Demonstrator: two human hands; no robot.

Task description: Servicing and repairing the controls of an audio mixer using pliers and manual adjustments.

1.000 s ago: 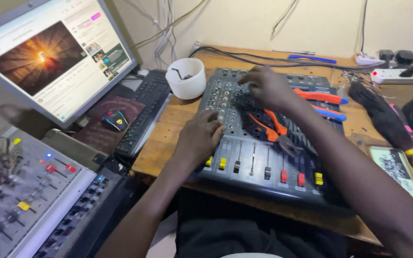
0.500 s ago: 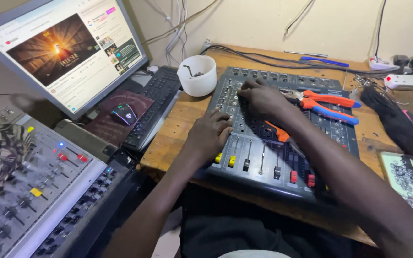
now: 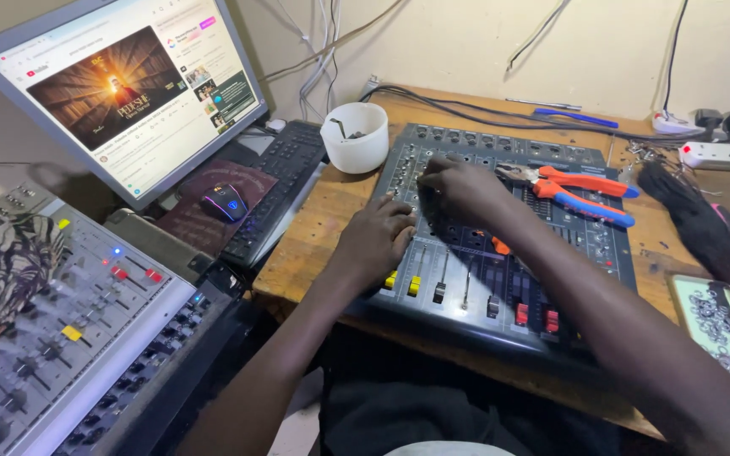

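A dark audio mixer with rows of knobs and sliders lies on the wooden table. My left hand rests fingers-down on its near left corner, beside the yellow slider caps. My right hand presses on the knobs at the mixer's upper left, fingers curled; whether it pinches a knob is hidden. Red and blue pliers lie on the mixer to the right of that hand. A small orange tool shows just under my right forearm.
A white cup stands behind the mixer. A monitor, keyboard and mouse sit at the left, with a second grey mixer at the lower left. A power strip, black brush and phone lie at the right.
My right hand has slid left across the mixer from the pliers area to its upper left knobs. The left hand stays on the near left corner. The view has shifted right.
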